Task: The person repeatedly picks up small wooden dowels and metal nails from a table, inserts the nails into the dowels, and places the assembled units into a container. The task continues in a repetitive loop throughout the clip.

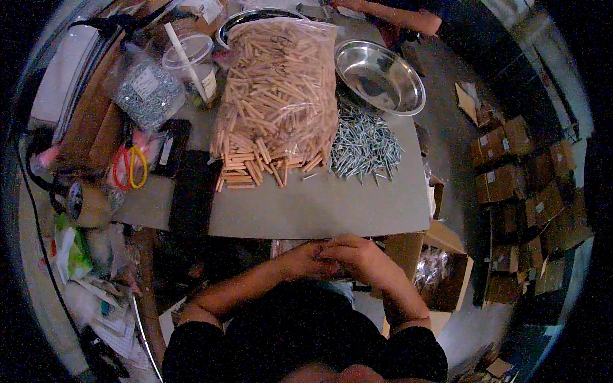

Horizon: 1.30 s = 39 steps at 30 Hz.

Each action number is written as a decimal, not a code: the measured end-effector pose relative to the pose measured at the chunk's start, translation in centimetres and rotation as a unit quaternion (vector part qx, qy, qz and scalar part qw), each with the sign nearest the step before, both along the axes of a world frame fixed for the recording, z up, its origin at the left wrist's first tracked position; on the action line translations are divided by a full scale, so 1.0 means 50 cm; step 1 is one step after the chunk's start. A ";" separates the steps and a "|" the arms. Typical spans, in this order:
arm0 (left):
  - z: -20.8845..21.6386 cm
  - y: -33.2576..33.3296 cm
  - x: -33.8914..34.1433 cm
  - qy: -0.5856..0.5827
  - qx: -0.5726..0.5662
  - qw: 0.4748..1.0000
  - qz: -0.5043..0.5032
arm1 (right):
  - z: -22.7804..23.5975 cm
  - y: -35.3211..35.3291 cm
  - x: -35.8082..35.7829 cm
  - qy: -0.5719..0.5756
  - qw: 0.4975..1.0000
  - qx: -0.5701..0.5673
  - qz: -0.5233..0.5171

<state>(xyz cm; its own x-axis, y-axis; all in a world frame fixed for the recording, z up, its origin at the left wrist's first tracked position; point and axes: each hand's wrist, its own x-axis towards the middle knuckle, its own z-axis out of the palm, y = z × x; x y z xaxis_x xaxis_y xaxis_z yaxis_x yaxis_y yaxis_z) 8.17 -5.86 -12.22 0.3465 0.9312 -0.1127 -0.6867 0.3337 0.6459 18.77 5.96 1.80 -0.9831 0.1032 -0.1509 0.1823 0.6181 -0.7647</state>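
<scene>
My left hand [299, 262] and my right hand [357, 255] rest together just off the near edge of the table [319, 214]. Both are closed, their fingers folded against each other, and no object shows in them. Some fingertips are hidden where the hands overlap. Beyond them lies a large clear plastic bag [278, 89] full of short wooden sticks. Loose wooden sticks [239, 171] spill from its near end. Right of the bag is a heap of silvery screws or nails [364, 145]. A shiny metal bowl [380, 76] sits behind that heap, slightly tilted.
At the left are a bag of small metal parts [150, 96], a clear plastic tub [191, 64] with a white stick, and red and yellow loops [135, 167]. An open carton [447, 274] stands right of me; stacked cartons [504, 182] are farther right. Another person's arm [399, 18] shows at the far side.
</scene>
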 end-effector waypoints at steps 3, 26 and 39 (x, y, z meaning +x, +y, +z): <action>0.047 -0.004 -0.002 0.075 0.093 0.990 0.079 | 0.017 0.007 0.010 0.038 0.998 0.051 0.017; 0.139 -0.009 0.001 0.505 0.213 0.764 0.340 | 0.000 0.011 0.091 0.141 0.977 0.090 -0.129; -0.211 0.017 0.043 0.612 0.044 0.787 0.069 | 0.039 0.125 0.374 -0.215 0.796 0.332 -0.458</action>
